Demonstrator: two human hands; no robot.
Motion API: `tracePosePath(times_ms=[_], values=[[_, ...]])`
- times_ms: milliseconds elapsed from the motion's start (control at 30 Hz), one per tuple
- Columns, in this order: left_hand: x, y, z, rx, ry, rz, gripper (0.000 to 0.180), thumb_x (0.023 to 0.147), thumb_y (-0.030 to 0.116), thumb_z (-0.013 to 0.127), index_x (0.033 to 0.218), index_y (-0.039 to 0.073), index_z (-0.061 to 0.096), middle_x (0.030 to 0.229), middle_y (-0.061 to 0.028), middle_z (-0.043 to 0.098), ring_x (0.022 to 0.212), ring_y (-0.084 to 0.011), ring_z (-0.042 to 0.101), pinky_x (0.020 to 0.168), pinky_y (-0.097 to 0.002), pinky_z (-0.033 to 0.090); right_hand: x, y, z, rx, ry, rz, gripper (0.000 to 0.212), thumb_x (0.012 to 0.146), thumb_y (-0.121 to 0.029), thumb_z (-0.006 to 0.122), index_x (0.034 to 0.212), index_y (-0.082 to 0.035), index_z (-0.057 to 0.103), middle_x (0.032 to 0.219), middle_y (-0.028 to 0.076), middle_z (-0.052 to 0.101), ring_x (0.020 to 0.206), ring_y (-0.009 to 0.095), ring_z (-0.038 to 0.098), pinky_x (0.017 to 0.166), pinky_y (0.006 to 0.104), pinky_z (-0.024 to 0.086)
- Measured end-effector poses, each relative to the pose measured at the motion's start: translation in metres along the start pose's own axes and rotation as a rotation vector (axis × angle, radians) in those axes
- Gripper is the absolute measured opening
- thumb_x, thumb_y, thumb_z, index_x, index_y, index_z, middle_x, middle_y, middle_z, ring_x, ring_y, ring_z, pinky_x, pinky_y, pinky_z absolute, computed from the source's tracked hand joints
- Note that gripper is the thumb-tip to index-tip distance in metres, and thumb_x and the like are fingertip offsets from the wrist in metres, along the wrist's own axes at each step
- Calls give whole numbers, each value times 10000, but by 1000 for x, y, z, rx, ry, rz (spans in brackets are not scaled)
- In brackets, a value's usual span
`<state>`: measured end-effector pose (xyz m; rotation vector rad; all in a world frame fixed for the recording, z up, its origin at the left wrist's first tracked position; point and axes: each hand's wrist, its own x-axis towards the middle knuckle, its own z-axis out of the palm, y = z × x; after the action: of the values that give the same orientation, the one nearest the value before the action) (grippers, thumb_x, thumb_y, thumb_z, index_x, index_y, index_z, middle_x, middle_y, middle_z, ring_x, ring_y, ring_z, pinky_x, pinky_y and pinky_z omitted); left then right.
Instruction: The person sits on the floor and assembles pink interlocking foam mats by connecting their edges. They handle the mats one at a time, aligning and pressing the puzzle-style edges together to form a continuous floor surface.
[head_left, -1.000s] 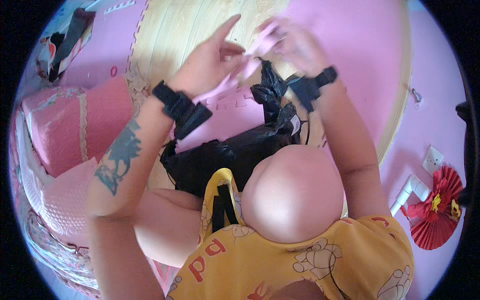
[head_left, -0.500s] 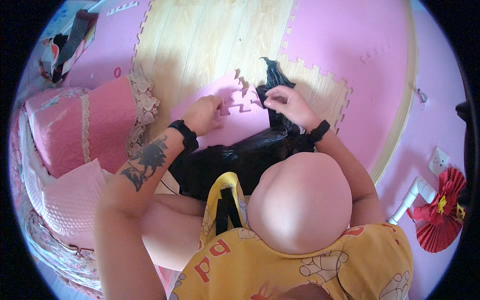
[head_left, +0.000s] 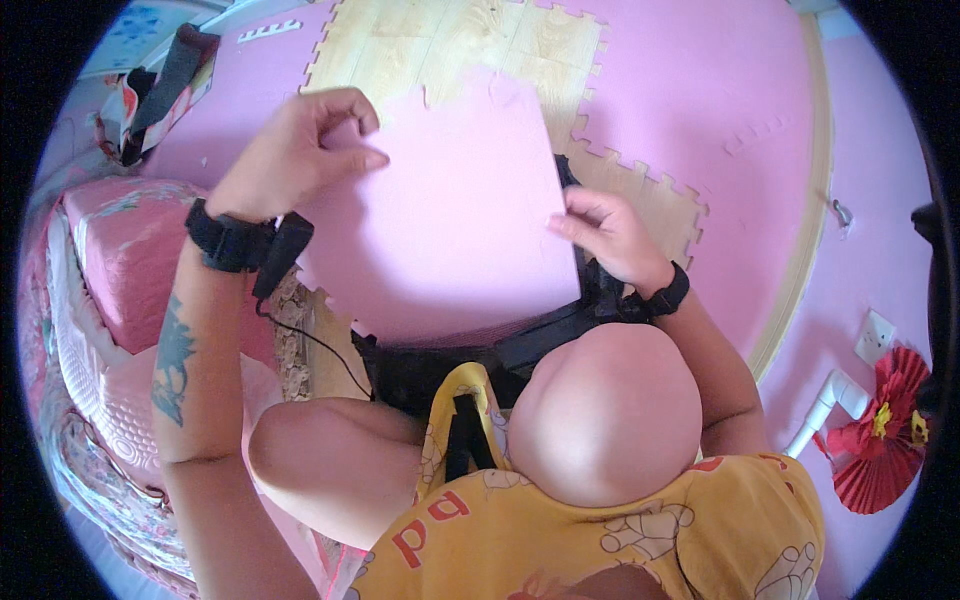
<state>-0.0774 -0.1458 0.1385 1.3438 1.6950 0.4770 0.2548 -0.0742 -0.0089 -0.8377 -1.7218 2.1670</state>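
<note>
A pink foam mat tile [head_left: 450, 220] with jigsaw-cut edges is raised in front of me, its broad flat face showing. My right hand [head_left: 612, 238] pinches the tile's right edge between thumb and fingers. Over the tile's upper left corner, my left hand [head_left: 305, 150] has its fingers curled, with a gap between thumb and forefinger and nothing visible between them. Black, shiny, crumpled sheeting [head_left: 450, 370] lies beneath the tile, partly hidden by it. Each wrist wears a black band; beside the left one shows a small black device [head_left: 285, 252] with a cable.
Pink interlocking mats [head_left: 690, 90] border the wood-look floor [head_left: 440, 45]. At left sits bedding with a pink cover [head_left: 125, 270]. The right wall carries a socket [head_left: 875, 335], a white pipe [head_left: 828, 410] and a red paper fan decoration [head_left: 880, 440].
The tile has come up closer and now spreads out as one broad face. My left hand has moved up and left, away from its middle; my right hand has moved down to its right edge.
</note>
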Motion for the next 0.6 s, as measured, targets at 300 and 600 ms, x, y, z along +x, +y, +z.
tracePosePath(times_ms=[300, 600], values=[[3, 21, 7, -34, 181, 47, 227, 857, 146, 778, 941, -2, 627, 719, 94, 440, 662, -34, 379, 552, -226, 327, 17, -56, -36, -231, 503, -305, 160, 984, -148, 610, 951, 1, 657, 794, -49, 580, 739, 35, 489, 688, 207, 418], [-35, -10, -23, -77, 504, -102, 193, 864, 147, 752, 981, 20, 666, 697, 84, 499, 615, -18, 431, 516, -205, 321, -42, -27, -241, 176, 1265, -280, 208, 989, -238, 563, 933, -45, 617, 708, -3, 494, 629, 108, 460, 557, 261, 391]])
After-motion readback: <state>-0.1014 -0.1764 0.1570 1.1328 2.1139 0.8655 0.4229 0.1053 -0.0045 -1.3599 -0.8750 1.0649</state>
